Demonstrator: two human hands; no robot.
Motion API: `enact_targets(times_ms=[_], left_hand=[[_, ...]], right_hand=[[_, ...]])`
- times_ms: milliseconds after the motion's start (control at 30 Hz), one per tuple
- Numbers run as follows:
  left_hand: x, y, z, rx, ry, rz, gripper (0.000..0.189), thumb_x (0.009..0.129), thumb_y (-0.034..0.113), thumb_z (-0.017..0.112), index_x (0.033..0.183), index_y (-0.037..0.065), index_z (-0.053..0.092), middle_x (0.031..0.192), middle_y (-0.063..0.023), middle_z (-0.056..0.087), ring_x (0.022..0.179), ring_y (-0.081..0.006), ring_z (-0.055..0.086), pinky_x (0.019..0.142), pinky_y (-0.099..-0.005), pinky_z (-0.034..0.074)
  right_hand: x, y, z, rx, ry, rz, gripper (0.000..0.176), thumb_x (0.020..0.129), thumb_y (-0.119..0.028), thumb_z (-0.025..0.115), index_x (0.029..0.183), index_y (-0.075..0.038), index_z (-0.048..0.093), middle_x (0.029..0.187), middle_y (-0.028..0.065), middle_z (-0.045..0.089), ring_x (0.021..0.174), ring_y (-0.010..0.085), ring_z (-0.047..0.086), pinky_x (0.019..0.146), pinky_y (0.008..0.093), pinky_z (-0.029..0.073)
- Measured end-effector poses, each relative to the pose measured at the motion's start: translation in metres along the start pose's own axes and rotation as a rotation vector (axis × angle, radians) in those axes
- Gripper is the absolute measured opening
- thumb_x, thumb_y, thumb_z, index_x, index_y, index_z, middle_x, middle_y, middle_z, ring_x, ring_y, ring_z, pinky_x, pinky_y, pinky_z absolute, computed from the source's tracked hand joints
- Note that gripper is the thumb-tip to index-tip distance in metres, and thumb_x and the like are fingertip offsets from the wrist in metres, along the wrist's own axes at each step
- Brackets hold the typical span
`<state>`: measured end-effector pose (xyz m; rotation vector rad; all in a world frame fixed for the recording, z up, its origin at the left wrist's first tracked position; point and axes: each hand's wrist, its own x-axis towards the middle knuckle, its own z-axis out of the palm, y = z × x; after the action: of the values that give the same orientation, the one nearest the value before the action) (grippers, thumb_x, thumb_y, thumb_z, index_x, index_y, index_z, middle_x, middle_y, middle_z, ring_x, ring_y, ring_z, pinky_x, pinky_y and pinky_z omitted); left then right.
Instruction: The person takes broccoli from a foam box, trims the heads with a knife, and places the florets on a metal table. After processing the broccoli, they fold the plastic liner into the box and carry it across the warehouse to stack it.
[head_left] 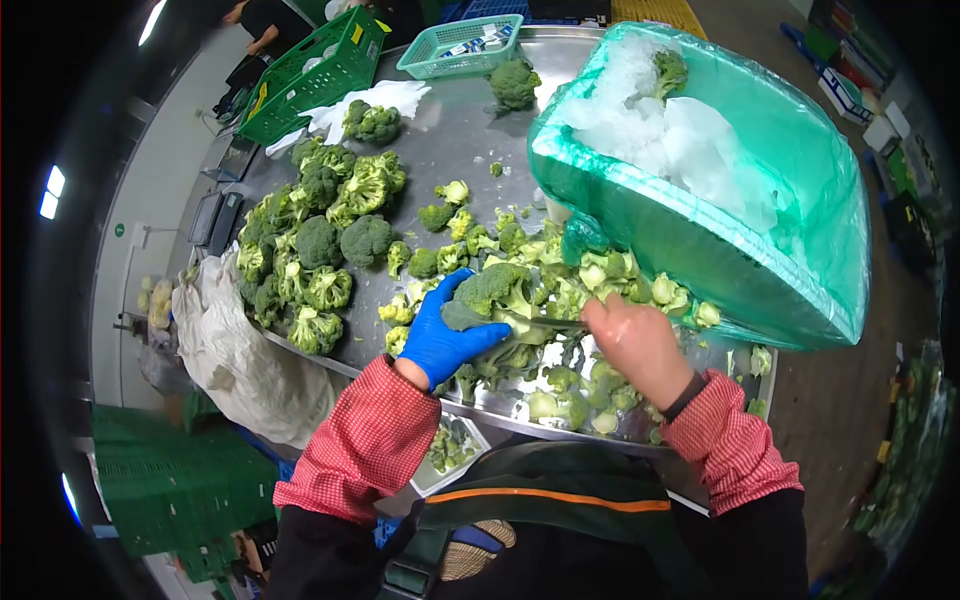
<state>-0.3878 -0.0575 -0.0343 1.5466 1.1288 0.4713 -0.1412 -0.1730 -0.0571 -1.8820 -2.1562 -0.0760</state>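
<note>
My left hand (450, 333), in a blue glove, is closed around a head of broccoli (495, 288) with its stem toward the right. A knife (550, 323) is gripped in my bare right hand (637, 343), its blade lying across the stem. Cut stalks and trimmings (605, 272) lie around and beneath both hands on the metal table (455, 120). To the left of my gloved hand is a pile of broccoli heads (318, 240), with small loose florets between.
A crate lined with green plastic (690, 230) holds ice (650, 110) and one broccoli piece at the right. Behind stand a green crate (315, 75) and a turquoise basket (462, 48). A white sack (235, 350) hangs at the left edge; a tray of pieces (452, 450) sits below the front edge.
</note>
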Motion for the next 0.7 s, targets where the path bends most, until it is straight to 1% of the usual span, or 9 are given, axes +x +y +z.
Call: enact_targets(times_ms=[133,167,333,367,467,500,533,667,700], left_hand=[[-0.006,0.003,-0.024,0.016,-0.013,0.041,0.089,0.065,0.018,0.085,0.136,0.0,0.036,0.123,-0.0135,0.055,0.112,-0.0202,0.054,0.095,-0.0326,0.046],[-0.008,-0.001,-0.027,0.005,0.002,0.052,0.087,0.067,0.014,0.084,0.138,0.001,0.035,0.124,-0.0123,0.055,0.113,-0.0191,0.054,0.095,-0.0318,0.046],[-0.008,-0.004,-0.022,-0.035,0.004,0.045,0.084,0.069,0.008,0.082,0.139,0.004,0.035,0.125,-0.0093,0.055,0.112,-0.0173,0.053,0.096,-0.0308,0.045],[-0.008,0.001,-0.027,-0.142,0.003,0.007,0.078,0.07,0.015,0.081,0.135,0.001,0.039,0.121,-0.0113,0.057,0.108,-0.0185,0.057,0.093,-0.0319,0.047],[0.011,-0.02,-0.072,-0.422,0.019,0.019,0.06,0.075,0.015,0.077,0.127,0.002,0.049,0.113,-0.0087,0.062,0.103,-0.0161,0.059,0.089,-0.0287,0.049],[0.014,-0.035,-0.096,-0.466,0.129,-0.074,0.047,0.078,0.019,0.074,0.119,0.005,0.056,0.107,-0.0068,0.064,0.099,-0.0165,0.061,0.084,-0.031,0.051],[0.014,-0.027,-0.116,-0.55,0.272,-0.356,0.047,0.079,0.029,0.074,0.118,0.009,0.057,0.105,-0.0069,0.065,0.097,-0.0198,0.063,0.083,-0.0392,0.052],[0.047,-0.033,-0.204,-0.66,0.699,-0.279,0.066,0.076,0.052,0.072,0.127,0.015,0.053,0.124,-0.0102,0.056,0.113,-0.0277,0.056,0.094,-0.0499,0.047],[0.056,-0.04,-0.228,-0.72,0.669,-0.161,0.076,0.074,0.056,0.072,0.132,0.015,0.047,0.131,-0.0117,0.05,0.119,-0.0307,0.05,0.095,-0.0517,0.046]], right_hand=[[-0.017,0.04,0.011,0.187,-0.058,0.262,0.009,0.085,-0.014,0.057,0.086,-0.005,0.055,0.074,0.0144,0.062,0.062,0.0305,0.064,0.052,0.0407,0.049],[-0.021,0.036,0.017,0.345,-0.019,0.307,0.018,0.09,-0.022,0.057,0.096,-0.005,0.058,0.081,0.016,0.065,0.068,0.0328,0.064,0.057,0.0428,0.05],[0.019,-0.027,-0.012,0.729,-0.002,0.261,0.029,0.088,-0.027,0.061,0.108,-0.006,0.059,0.087,0.0178,0.065,0.074,0.0353,0.064,0.064,0.0433,0.05],[0.026,-0.033,-0.013,0.766,-0.015,0.259,0.031,0.088,-0.028,0.061,0.109,-0.005,0.059,0.088,0.018,0.065,0.076,0.0357,0.064,0.066,0.0434,0.05],[0.019,-0.034,-0.004,0.799,-0.031,0.242,0.032,0.087,-0.026,0.062,0.11,-0.004,0.059,0.092,0.0194,0.065,0.081,0.0369,0.063,0.069,0.0432,0.05],[0.013,-0.031,0.003,0.774,-0.042,0.254,0.031,0.087,-0.025,0.062,0.109,-0.003,0.06,0.092,0.0194,0.065,0.081,0.0369,0.063,0.069,0.0428,0.049],[0.005,-0.029,0.009,0.745,-0.051,0.275,0.03,0.087,-0.024,0.062,0.108,-0.002,0.06,0.093,0.0194,0.065,0.081,0.0368,0.063,0.069,0.0425,0.049],[-0.013,-0.03,0.015,0.698,-0.125,0.32,0.027,0.086,-0.022,0.063,0.104,-0.002,0.062,0.091,0.0188,0.065,0.08,0.0365,0.063,0.068,0.0418,0.049],[-0.016,-0.03,0.014,0.698,-0.149,0.342,0.026,0.086,-0.021,0.063,0.104,-0.002,0.062,0.09,0.0186,0.066,0.079,0.0365,0.063,0.068,0.0416,0.049]])
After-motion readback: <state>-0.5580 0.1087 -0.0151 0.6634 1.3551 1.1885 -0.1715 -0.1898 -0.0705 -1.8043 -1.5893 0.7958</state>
